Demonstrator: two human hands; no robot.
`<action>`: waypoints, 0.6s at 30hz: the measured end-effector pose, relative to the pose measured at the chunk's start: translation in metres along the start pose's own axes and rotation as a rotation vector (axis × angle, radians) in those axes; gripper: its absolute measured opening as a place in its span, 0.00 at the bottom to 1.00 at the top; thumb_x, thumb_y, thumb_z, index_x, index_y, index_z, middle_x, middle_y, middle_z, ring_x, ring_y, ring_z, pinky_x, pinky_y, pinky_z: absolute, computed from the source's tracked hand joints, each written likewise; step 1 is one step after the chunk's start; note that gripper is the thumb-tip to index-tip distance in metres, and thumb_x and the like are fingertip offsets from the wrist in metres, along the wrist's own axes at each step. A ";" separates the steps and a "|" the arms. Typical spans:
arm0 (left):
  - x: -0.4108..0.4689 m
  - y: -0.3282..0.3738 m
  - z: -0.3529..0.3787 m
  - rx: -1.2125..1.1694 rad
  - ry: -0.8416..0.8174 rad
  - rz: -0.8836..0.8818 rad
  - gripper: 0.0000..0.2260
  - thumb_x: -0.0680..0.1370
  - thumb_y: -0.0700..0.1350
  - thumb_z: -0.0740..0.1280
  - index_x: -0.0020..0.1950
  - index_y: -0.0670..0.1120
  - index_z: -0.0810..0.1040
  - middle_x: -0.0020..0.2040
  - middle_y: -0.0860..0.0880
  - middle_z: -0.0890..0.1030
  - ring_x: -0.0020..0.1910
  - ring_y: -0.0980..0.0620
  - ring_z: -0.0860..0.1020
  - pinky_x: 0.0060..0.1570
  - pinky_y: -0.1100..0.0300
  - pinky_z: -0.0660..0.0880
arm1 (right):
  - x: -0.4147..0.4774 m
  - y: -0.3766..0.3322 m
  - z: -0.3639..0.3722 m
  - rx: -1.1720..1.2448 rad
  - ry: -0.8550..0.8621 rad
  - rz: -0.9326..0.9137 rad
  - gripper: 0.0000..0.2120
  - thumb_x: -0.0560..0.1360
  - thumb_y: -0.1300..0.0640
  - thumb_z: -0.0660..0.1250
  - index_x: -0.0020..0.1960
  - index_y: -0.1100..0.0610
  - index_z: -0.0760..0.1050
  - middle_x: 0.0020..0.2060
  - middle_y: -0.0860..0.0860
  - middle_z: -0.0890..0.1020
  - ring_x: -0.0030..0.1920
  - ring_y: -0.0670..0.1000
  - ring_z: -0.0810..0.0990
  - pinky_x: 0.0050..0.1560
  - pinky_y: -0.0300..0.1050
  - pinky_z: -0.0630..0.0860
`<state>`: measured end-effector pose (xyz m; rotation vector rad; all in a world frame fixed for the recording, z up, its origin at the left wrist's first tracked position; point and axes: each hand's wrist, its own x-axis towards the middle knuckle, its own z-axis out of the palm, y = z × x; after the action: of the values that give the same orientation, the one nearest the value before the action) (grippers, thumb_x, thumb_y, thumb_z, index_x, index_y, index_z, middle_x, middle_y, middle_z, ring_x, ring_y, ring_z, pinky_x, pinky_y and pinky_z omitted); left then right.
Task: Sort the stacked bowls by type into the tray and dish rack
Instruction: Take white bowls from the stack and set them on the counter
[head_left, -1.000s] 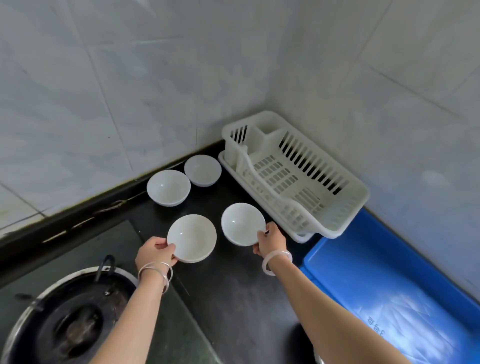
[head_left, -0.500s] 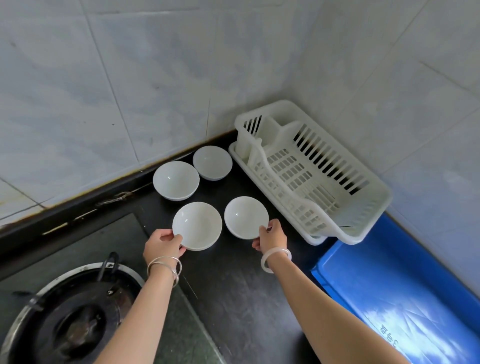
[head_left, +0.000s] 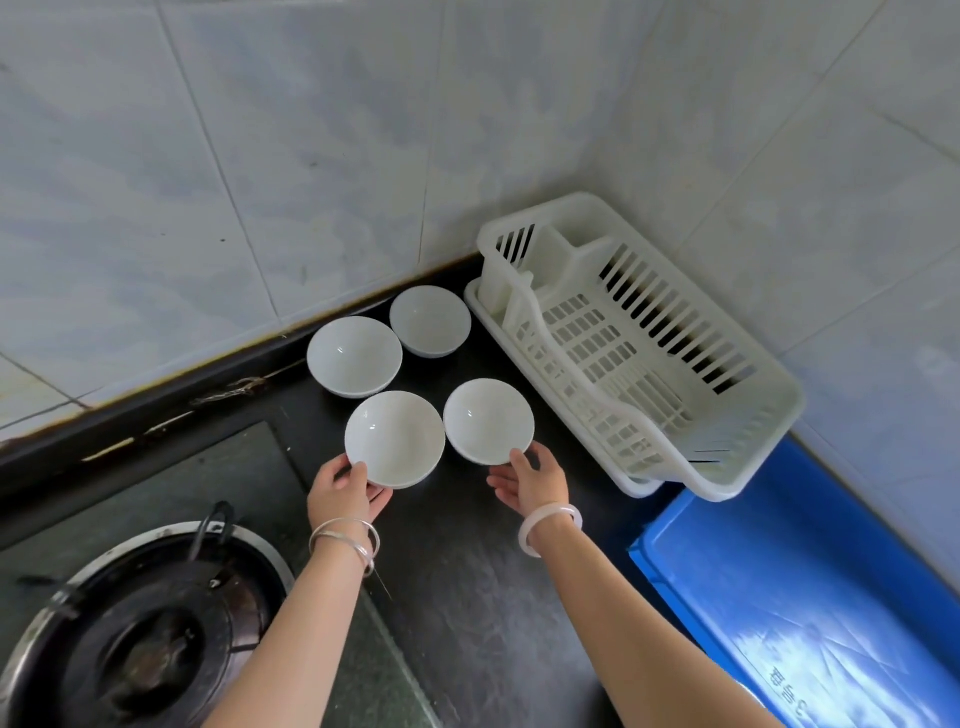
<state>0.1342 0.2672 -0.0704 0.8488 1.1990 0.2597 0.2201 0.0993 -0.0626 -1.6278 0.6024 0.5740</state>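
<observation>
Tiled walls (head_left: 260, 156) met in a corner above a black countertop (head_left: 457, 571), with the blue tray (head_left: 805, 597) along its right edge, the white dish rack (head_left: 649, 364) in the corner and a gas burner (head_left: 140, 639) at left; open counter ran between them. A rear-left bowl (head_left: 354, 356) and a rear-right bowl (head_left: 430, 321) stood by the wall. The left hand (head_left: 340, 493) pinched the near rim of the front-left bowl (head_left: 395, 439), while the right hand (head_left: 532, 483) lay slack, its thumb touching the front-right bowl (head_left: 488, 421).

blue tray (head_left: 779, 597) cut off at right, burner (head_left: 145, 639) cut off bottom-left
</observation>
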 end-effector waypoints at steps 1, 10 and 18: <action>0.000 0.002 0.001 0.008 0.004 -0.001 0.13 0.77 0.37 0.62 0.61 0.42 0.73 0.58 0.39 0.78 0.52 0.39 0.80 0.45 0.52 0.77 | 0.003 -0.003 0.003 -0.001 -0.004 -0.005 0.21 0.78 0.57 0.62 0.71 0.54 0.64 0.42 0.54 0.83 0.38 0.50 0.84 0.31 0.38 0.78; 0.004 0.003 0.003 0.036 0.009 -0.008 0.13 0.77 0.38 0.63 0.61 0.43 0.74 0.59 0.41 0.78 0.52 0.40 0.80 0.42 0.55 0.78 | 0.026 -0.021 0.023 -0.010 -0.021 -0.026 0.20 0.78 0.56 0.62 0.69 0.53 0.66 0.42 0.54 0.84 0.37 0.49 0.83 0.30 0.37 0.76; 0.004 0.002 0.005 0.012 0.009 -0.006 0.13 0.76 0.38 0.63 0.61 0.42 0.74 0.57 0.42 0.78 0.51 0.40 0.80 0.44 0.54 0.77 | 0.033 -0.027 0.030 -0.044 -0.031 -0.028 0.20 0.78 0.56 0.62 0.69 0.52 0.66 0.40 0.52 0.83 0.35 0.48 0.82 0.29 0.37 0.75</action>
<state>0.1403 0.2689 -0.0719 0.8554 1.2127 0.2522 0.2617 0.1297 -0.0694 -1.6627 0.5465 0.5945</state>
